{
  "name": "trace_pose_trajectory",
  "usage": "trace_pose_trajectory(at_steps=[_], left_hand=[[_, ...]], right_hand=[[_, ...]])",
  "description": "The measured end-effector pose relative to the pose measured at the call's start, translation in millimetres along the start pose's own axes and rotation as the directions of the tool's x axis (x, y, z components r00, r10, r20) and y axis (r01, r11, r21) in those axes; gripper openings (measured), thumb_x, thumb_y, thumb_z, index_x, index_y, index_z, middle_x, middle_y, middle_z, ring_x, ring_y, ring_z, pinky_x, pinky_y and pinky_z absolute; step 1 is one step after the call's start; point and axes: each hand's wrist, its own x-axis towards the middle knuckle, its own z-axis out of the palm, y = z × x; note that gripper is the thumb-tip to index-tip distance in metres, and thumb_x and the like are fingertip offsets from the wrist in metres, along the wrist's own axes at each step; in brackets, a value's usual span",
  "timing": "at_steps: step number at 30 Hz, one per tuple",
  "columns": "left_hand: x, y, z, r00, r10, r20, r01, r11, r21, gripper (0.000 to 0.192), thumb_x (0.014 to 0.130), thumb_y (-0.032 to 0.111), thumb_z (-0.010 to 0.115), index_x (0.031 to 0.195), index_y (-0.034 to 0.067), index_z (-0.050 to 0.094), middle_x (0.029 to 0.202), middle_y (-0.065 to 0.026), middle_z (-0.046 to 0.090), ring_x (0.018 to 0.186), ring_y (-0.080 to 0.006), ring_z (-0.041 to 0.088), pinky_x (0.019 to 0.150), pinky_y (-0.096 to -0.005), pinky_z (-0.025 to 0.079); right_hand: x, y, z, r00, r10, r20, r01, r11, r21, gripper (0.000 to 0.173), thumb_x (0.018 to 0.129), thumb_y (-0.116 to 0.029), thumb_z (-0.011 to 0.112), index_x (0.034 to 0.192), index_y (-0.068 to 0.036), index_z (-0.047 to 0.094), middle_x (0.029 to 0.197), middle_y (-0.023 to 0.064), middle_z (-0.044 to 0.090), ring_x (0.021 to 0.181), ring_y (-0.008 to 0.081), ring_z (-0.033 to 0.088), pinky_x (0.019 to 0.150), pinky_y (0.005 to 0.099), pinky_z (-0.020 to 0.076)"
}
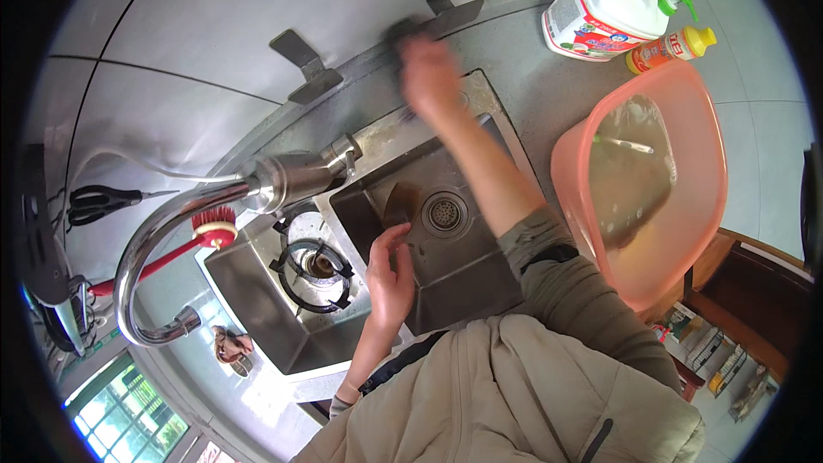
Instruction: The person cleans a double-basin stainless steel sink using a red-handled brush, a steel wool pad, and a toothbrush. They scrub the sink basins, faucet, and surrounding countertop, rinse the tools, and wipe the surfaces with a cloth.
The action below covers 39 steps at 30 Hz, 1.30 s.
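Observation:
My right hand [432, 77], blurred by motion, grips a dark scrubbing pad or cloth [405, 32] against the back ledge behind the sink, beside a metal bracket [450, 13] on the wall. Over the near part of the stainless steel sink [463, 283] is my left hand [390, 276], fingers slightly curled and apart, holding nothing. A round drain strainer [445, 214] lies in the sink's floor, with a brownish piece or stain [402, 202] left of it. At the sink's back left stands a chrome faucet [289, 177].
To the right, a pink plastic basin [572, 167] holds murky water and a brush-like thing. Behind it are a white jug [598, 13] and a yellow-capped bottle [669, 51]. A gas burner stand [315, 270] sits in the left basin. A red brush [215, 231] and black scissors [106, 200] are farther left.

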Motion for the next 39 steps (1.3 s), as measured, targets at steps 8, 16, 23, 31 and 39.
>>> trace_pose_trajectory(at_steps=[8, 16, 23, 31, 39], left_hand=[[-26, -15, -9, 0.967, -0.255, -0.005, 0.255, 0.967, 0.022, 0.023, 0.089, -0.002, 0.045, 0.111, 0.001, 0.052, 0.107, -0.0084, 0.060, 0.091, -0.0127, 0.057, 0.074, -0.0224, 0.044], [-20, -11, -8, 0.990, -0.144, -0.010, 0.144, 0.990, -0.006, 0.024, 0.088, -0.003, 0.045, 0.111, 0.002, 0.051, 0.103, -0.0102, 0.062, 0.083, -0.0157, 0.059, 0.070, -0.0249, 0.046], [-32, -47, -16, 0.987, -0.131, -0.094, 0.130, 0.991, -0.011, 0.026, 0.085, -0.006, 0.043, 0.108, 0.002, 0.051, 0.101, -0.0128, 0.061, 0.080, -0.0219, 0.061, 0.069, -0.0291, 0.048], [-10, -35, 6, 0.996, -0.059, -0.073, 0.065, 0.994, 0.084, 0.026, 0.082, -0.005, 0.049, 0.108, 0.002, 0.051, 0.099, -0.0133, 0.059, 0.088, -0.0284, 0.057, 0.073, -0.0343, 0.046], [-24, -83, -28, 0.974, 0.195, -0.118, -0.102, 0.837, 0.538, 0.038, 0.078, 0.001, 0.056, 0.114, -0.001, 0.047, 0.120, -0.0172, 0.048, 0.118, -0.0369, 0.041, 0.099, -0.0464, 0.032]], right_hand=[[-16, -56, 34, 0.996, -0.017, 0.086, 0.011, 0.998, 0.070, 0.033, 0.077, -0.013, 0.052, 0.109, -0.013, 0.057, 0.104, 0.0067, 0.056, 0.094, 0.0258, 0.051, 0.073, 0.0388, 0.0406], [-9, 18, -2, 0.993, 0.026, -0.116, -0.047, 0.982, -0.184, 0.044, 0.076, -0.008, 0.056, 0.120, -0.008, 0.051, 0.116, 0.0070, 0.053, 0.101, 0.0260, 0.051, 0.080, 0.0393, 0.0435], [18, 14, -10, 0.907, 0.333, 0.258, -0.157, 0.835, -0.528, 0.026, 0.083, -0.019, 0.047, 0.101, -0.008, 0.062, 0.111, 0.0062, 0.054, 0.107, 0.0231, 0.044, 0.084, 0.0387, 0.0360], [-15, -68, 19, 0.798, -0.327, 0.506, 0.369, 0.929, 0.018, 0.025, 0.085, -0.017, 0.045, 0.104, -0.009, 0.060, 0.106, 0.0050, 0.056, 0.101, 0.0218, 0.050, 0.083, 0.0421, 0.0399], [5, 2, -12, 0.901, 0.170, 0.400, -0.005, 0.925, -0.381, 0.028, 0.083, -0.014, 0.048, 0.109, -0.008, 0.058, 0.112, 0.0079, 0.053, 0.105, 0.0240, 0.046, 0.083, 0.0416, 0.0393]])
